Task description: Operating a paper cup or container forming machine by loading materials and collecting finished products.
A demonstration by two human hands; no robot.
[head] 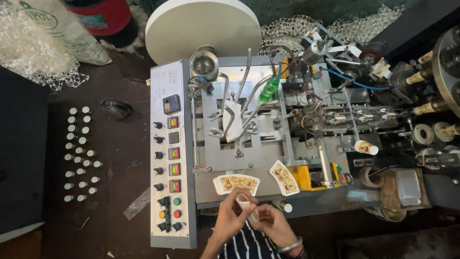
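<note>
Both hands meet low at the machine's front edge. The left hand (229, 217) reaches up from the bottom, fingers curled, its grip closed on a rolled paper blank (245, 203). The right hand (274, 221), bangle at the wrist, cups the blank's lower end from the other side, grip closed on it too. Just above, a fanned stack (236, 182) and a second stack (284, 177) lie on the machine bed (249, 158). The control panel (171, 158) stands close to the left, with dark floor (120, 163) beyond it.

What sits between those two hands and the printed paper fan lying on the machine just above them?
Nothing visible. The left hand and right hand together hold a rolled paper blank, and the flat fan lies just beyond it on the machine's bare shelf.
</note>
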